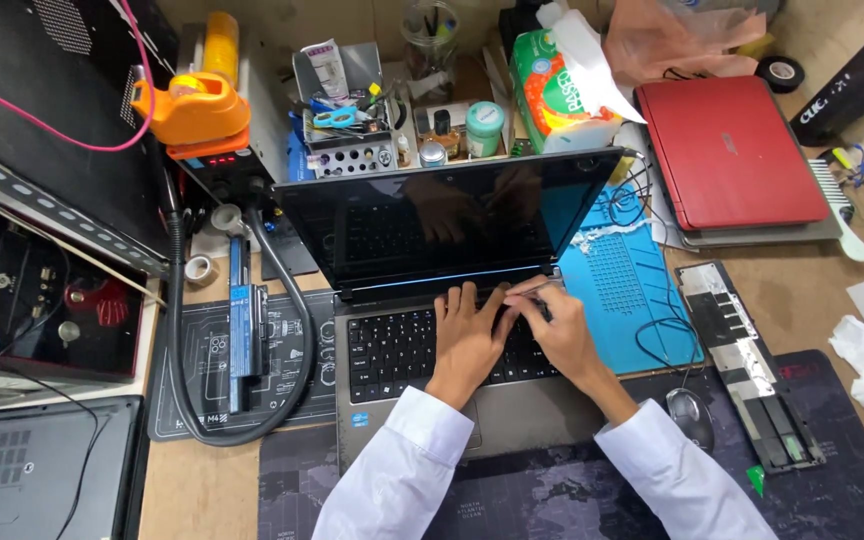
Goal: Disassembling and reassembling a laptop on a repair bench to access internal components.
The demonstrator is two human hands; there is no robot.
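Right hand (562,325) pinches a thin tool (530,290) above the laptop keyboard (392,345), left hand (467,335) resting flat beside it.

Grey laptop (422,400) with black keys, red laptop (732,150), blue mat (632,290), white sleeves (402,470).

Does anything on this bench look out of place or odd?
Yes. A loose battery pack lies on the mat left of the open laptop, outside any machine. The laptop's screen is dark while both hands, left hand and right hand, rest on its keyboard.
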